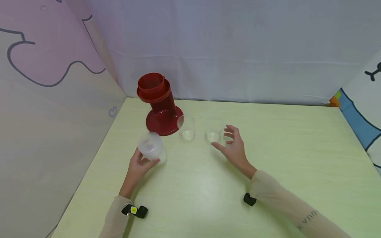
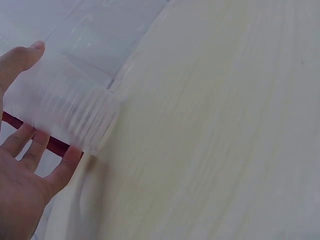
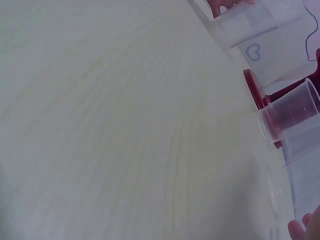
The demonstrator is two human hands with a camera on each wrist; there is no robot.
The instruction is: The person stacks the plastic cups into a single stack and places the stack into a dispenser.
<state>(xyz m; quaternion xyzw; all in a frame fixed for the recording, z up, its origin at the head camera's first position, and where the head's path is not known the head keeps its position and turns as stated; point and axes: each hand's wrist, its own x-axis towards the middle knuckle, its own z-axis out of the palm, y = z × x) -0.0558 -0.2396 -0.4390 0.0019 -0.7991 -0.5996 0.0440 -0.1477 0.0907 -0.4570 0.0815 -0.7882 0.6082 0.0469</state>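
My left hand (image 1: 140, 166) grips a stack of clear plastic cups (image 1: 151, 147), its thumb on one side and fingers on the other. Close-set ridges of the nested cups (image 2: 75, 107) show in the left wrist view. Two single clear cups stand upright on the table: one cup (image 1: 187, 129) by the red base, and another cup (image 1: 213, 130) to its right. Beside that second cup is my right hand (image 1: 236, 150), thumb and fingers spread apart and loosely bent. Whether a fingertip touches the cup, I cannot tell.
A red stand (image 1: 163, 109) with a round base and a wide cup-shaped top is at the back left of the pale wooden table (image 1: 282, 148). A light cloth (image 1: 232, 59) hangs behind the table, and a patterned panel (image 1: 50, 109) lines the left side.
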